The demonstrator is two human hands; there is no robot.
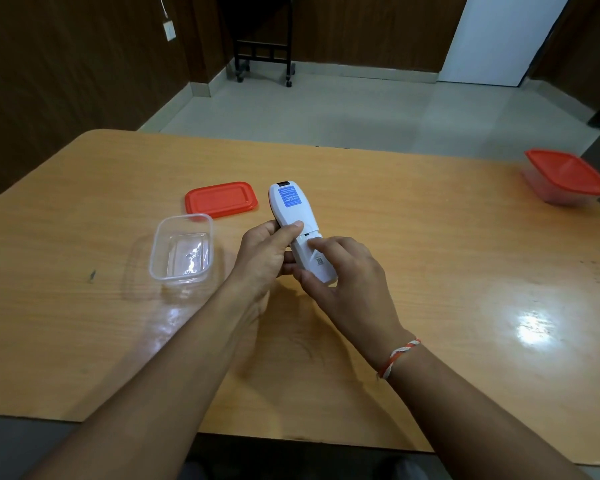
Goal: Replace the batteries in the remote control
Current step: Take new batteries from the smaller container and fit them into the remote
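A white remote control (293, 216) with a blue label near its far end is held back side up above the middle of the table. My left hand (264, 261) grips its left side, thumb lying across the back. My right hand (340, 271) holds the near end, with the thumb pressed on the battery cover (314, 258). A small dark gap shows at the cover's far edge. No batteries are visible.
A clear plastic container (181, 251) stands open to the left of my hands, its red lid (221, 199) lying flat behind it. A second container with a red lid (568, 178) sits at the table's far right edge. The wooden table (465, 271) reflects a ceiling light.
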